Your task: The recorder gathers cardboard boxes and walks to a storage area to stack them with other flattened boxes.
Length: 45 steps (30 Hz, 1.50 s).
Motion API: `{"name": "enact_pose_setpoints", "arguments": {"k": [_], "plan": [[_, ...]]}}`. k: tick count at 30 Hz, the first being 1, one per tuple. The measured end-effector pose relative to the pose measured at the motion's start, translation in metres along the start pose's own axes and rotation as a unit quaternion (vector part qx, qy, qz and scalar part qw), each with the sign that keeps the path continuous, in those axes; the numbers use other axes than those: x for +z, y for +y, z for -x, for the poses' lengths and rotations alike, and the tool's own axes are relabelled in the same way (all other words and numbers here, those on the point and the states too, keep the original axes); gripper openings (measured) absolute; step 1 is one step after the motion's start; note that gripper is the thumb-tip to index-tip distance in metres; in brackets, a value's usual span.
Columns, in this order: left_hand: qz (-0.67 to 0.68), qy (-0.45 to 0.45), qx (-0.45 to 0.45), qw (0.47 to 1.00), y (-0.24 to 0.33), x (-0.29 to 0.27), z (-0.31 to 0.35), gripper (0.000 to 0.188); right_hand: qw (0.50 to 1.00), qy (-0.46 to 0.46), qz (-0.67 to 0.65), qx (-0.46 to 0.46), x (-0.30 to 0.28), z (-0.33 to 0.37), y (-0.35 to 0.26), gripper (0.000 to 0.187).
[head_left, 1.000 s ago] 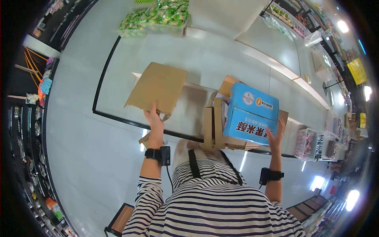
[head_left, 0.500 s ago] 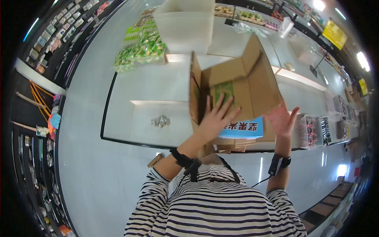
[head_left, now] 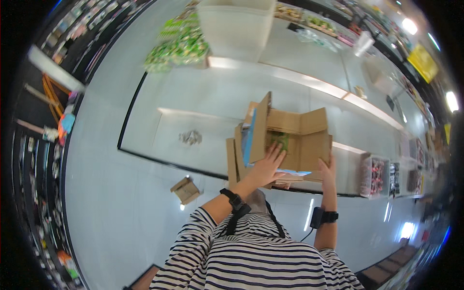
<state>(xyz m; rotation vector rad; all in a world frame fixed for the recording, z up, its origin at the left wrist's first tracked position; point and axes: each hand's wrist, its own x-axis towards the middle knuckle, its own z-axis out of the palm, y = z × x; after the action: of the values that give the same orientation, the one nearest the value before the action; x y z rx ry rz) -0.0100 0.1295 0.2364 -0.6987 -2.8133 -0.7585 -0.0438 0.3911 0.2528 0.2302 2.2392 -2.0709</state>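
An open brown cardboard box (head_left: 309,140) with blue printed sides stands at the near edge of a white table (head_left: 203,96). Its flaps stick up and outward, the left flap (head_left: 259,128) standing tall. A green packet (head_left: 279,140) shows inside. My left hand (head_left: 267,167) lies flat against the box's near side, fingers spread toward the opening. My right hand (head_left: 329,169) grips the box's right near corner. Both wrists wear black bands.
A small crumpled object (head_left: 192,137) lies on the table left of the box. A small cardboard box (head_left: 185,190) sits on the floor below the table edge. Green packets (head_left: 181,46) and a white bin (head_left: 232,19) are farther back. Shelves of goods (head_left: 377,176) stand at right.
The box has come down and sits lower, with its flaps folded outward. My left hand slid from inside the opening to its near side; my right hand closed on the corner.
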Motion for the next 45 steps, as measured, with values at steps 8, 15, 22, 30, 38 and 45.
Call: {"name": "enact_pose_setpoints", "arguments": {"k": [8, 15, 22, 30, 38, 45], "plan": [[0.069, 0.088, 0.113, 0.987, -0.029, -0.001, 0.134, 0.044, 0.891, 0.108, 0.375, -0.23, 0.008, 0.006, -0.024, 0.068], [0.024, -0.002, -0.314, 0.949, -0.124, 0.021, 0.381, 0.03, 0.924, -0.06, 0.181, -0.332, 0.155, 0.06, -0.071, 0.033], [0.105, -0.261, -0.669, 0.688, -0.148, 0.054, 0.61, 0.027, 0.671, -0.615, 0.375, -0.176, 0.407, 0.145, 0.095, 0.039], [0.257, -0.072, -0.732, 0.627, -0.214, 0.192, 0.732, 0.032, 0.199, -0.639, 0.741, -0.051, 0.507, 0.079, 0.463, 0.046], [0.247, 0.018, -0.779, 0.576, -0.373, 0.359, 0.781, 0.044, 0.48, -0.648, 0.548, -0.221, 0.716, 0.12, 0.659, 0.033], [0.31, -0.023, -0.725, 0.614, -0.432, 0.472, 0.756, 0.071, 0.277, -0.547, 0.472, -0.633, 0.752, 0.172, 0.779, 0.029]]}}
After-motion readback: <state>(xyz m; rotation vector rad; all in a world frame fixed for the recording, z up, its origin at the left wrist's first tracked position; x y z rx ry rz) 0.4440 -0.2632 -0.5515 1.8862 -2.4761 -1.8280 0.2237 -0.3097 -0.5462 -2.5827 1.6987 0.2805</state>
